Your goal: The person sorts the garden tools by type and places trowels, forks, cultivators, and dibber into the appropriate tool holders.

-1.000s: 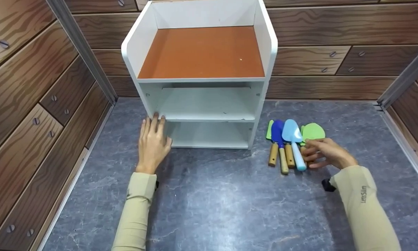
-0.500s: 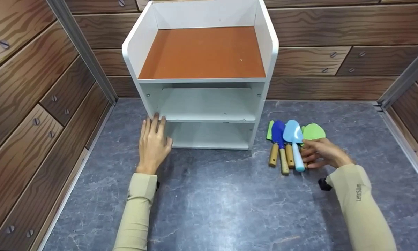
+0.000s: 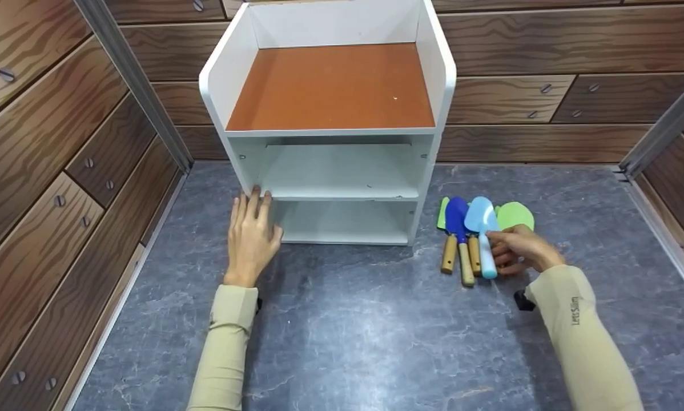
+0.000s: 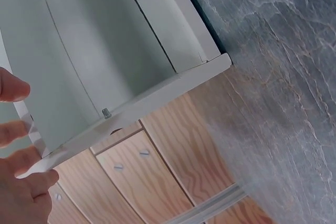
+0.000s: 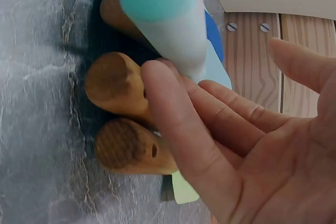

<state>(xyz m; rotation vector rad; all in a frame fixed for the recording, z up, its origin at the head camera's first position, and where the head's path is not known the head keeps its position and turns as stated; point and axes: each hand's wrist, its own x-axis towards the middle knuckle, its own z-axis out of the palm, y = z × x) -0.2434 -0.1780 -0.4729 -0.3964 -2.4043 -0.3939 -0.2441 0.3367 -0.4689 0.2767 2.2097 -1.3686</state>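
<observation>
My left hand (image 3: 250,242) rests its fingertips on the left front edge of a white shelf unit (image 3: 345,132), level with the middle shelf; the left wrist view shows its fingers (image 4: 23,161) at that edge. A light blue hand trowel (image 3: 481,216) lies on top of a cluster of garden tools to the right. My right hand (image 3: 522,248) is beside its handle (image 5: 181,40), fingers extended against the underside and thumb held away. Left of it lies a dark blue trowel (image 3: 456,216) with a wooden handle. A green-bladed tool (image 3: 516,216) is partly hidden behind my right hand.
Several wooden handles (image 5: 128,145) lie side by side under the light blue one. Another green blade (image 3: 442,214) shows at the cluster's left. Wood-patterned walls (image 3: 570,43) enclose the grey marbled floor (image 3: 365,331). The unit has an orange top (image 3: 330,85).
My right hand has moved left to the light blue trowel's handle, which has shifted slightly and stands a bit straighter. My left hand has stayed on the shelf unit.
</observation>
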